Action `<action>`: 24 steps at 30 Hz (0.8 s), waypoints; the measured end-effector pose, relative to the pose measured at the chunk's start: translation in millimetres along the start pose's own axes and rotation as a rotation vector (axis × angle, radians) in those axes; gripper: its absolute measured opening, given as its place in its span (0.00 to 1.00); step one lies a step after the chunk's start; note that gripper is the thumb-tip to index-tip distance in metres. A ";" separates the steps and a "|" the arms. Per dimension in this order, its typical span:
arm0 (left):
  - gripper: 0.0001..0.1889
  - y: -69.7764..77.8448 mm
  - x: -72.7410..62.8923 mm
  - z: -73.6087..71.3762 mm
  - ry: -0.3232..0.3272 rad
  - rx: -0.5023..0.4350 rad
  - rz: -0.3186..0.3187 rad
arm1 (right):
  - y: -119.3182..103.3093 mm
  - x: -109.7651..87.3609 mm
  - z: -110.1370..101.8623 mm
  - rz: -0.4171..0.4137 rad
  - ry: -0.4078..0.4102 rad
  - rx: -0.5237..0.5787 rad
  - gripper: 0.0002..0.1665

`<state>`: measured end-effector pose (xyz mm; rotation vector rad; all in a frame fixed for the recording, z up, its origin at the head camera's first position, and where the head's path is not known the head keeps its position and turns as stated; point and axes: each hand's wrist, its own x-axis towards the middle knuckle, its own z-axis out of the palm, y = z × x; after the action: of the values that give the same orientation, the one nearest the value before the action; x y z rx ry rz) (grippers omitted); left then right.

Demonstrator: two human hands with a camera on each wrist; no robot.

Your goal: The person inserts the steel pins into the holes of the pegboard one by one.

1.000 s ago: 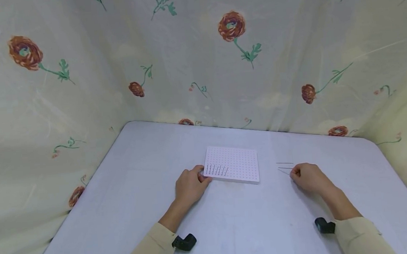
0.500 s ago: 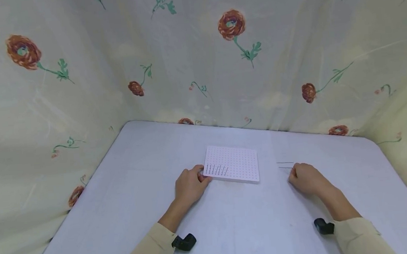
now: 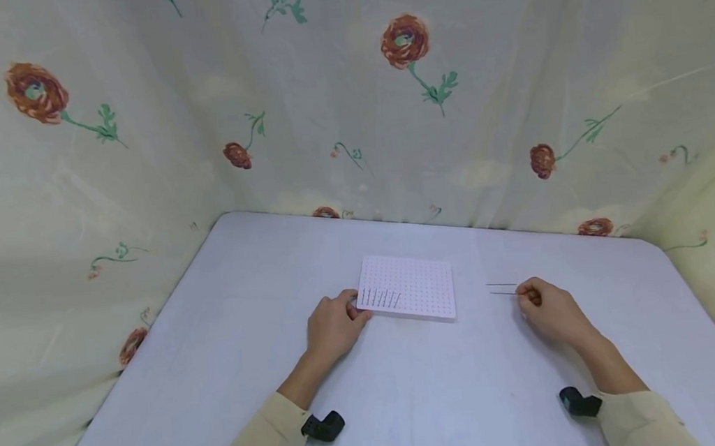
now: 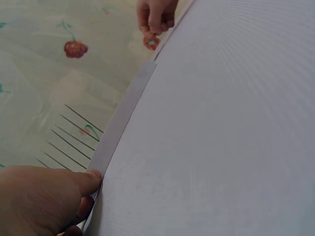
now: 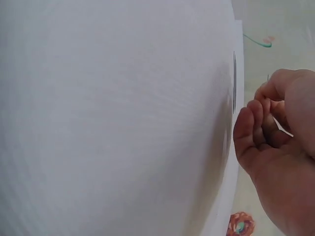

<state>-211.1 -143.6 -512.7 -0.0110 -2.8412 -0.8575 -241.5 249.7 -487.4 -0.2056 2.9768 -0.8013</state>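
Observation:
My left hand [image 3: 333, 328] grips the near left corner of a white board [image 3: 422, 288] dotted with small holes, thumb on its front edge. Several thin dark needles [image 4: 74, 140] stand in a row along the board's front left, some leaning. To the right of the board, my right hand [image 3: 552, 311] is held above the table with thumb and fingertips pinched together. A thin needle tip [image 5: 267, 77] shows just above those fingers in the right wrist view; the rest of it is hidden. Two more needles [image 3: 501, 284] lie side by side on the table, close to the right fingertips.
The white table [image 3: 447, 398] has rounded far corners. A pale flowered curtain [image 3: 322, 100] hangs behind it and along both sides. A black wrist camera [image 3: 324, 427] sits at the left sleeve and another black camera [image 3: 579, 401] at the right.
My right hand has taken the nearest of three needles off the table and lifted slightly back and to the right, its fingers turning up. The left hand and board have stayed put.

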 end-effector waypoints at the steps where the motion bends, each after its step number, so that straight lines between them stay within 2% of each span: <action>1: 0.25 0.1 0.2 0.0 0.000 0.001 -0.001 | 0.1 -0.1 -0.3 0.011 0.012 0.013 0.13; 11: 0.26 2.1 -0.1 -1.2 -0.007 0.005 -0.013 | -6.9 1.0 -3.6 0.092 0.125 0.098 0.19; 24: 0.25 1.7 0.1 -1.2 -0.012 0.016 -0.012 | -17.3 1.1 -6.0 0.082 0.191 0.152 0.23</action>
<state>-211.0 -142.9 -510.8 0.0034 -2.8616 -0.8399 -241.1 237.7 -473.5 0.0002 3.0538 -1.0895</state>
